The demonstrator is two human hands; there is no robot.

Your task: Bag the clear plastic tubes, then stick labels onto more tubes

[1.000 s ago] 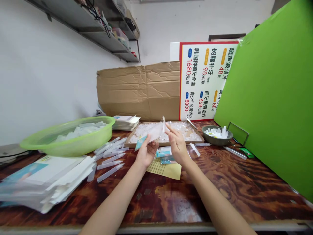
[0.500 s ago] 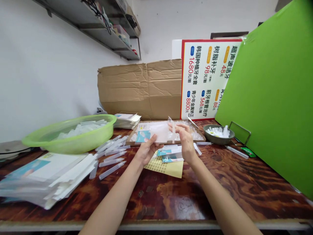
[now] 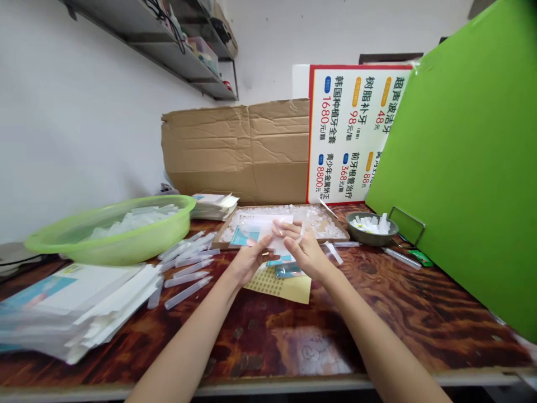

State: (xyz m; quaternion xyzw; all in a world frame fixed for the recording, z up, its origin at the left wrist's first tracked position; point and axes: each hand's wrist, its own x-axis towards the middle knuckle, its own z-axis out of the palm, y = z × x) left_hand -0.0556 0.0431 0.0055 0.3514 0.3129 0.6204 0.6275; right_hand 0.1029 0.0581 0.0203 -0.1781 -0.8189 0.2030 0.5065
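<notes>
A clear plastic packet with a white-and-blue printed card (image 3: 243,235) is held over the table by both hands. My left hand (image 3: 248,262) pinches its near edge, thumb on top. My right hand (image 3: 302,246) is closed at the packet's right end, with the fingers pressing the clear flap across the card. Just below the hands lie another blue-and-white packet (image 3: 289,271) and a yellow sheet of small stickers (image 3: 293,290). Behind them stands a shallow cardboard tray (image 3: 216,242) with many small clear pieces in it.
To the left are a green plastic basin (image 3: 126,253) of white tubes, loose translucent tubes (image 3: 188,292) and a stack of packets (image 3: 84,313). A grey bowl (image 3: 371,238) of white strips stands at right, before a green board (image 3: 470,168). Cardboard (image 3: 235,151) stands behind.
My right hand has moved left and down, folding the raised clear flap over toward the card. My left hand still holds the packet. The view has shifted slightly.
</notes>
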